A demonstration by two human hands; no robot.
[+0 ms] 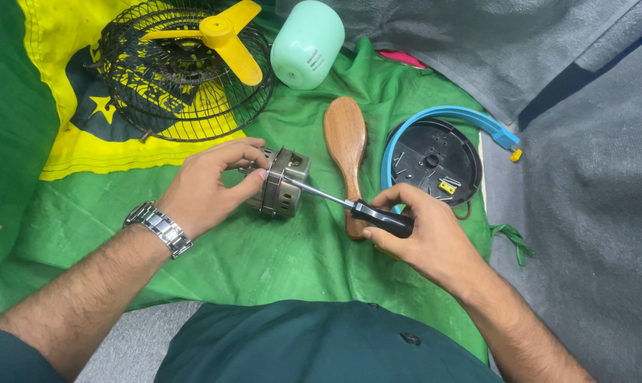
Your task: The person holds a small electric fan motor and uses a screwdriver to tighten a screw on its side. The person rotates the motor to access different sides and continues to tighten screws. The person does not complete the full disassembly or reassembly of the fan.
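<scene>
While the left hand (211, 186) is gripping the small grey metal motor body with its banded steel core (282, 183) and the right hand (414, 230) is driving the black-handled, steel-shafted screwdriver (349, 206) into its side, the work, as I judge it, is asking for a straight line between blade and screw; the shaft is slanting up and to the left toward the motor, so the tip should be sitting fully in the screw head before any turning force is going in; steady inward pressure along the shaft would be keeping the blade from slipping off toward the left fingers, which are lying close to the tip. The left hand is curling around the motor from above, fingers and thumb clamped on its casing, holding it just over the green cloth (278, 262); the right hand is closed around the handle, thumb along its top. Beside the screwdriver a brown wooden brush-shaped paddle (345, 145) is lying; beyond it a black round base plate with a blue rim (431, 157), a mint-green plastic motor cover (306, 44), and a dark wire fan guard with yellow blades (186, 67) are resting.
</scene>
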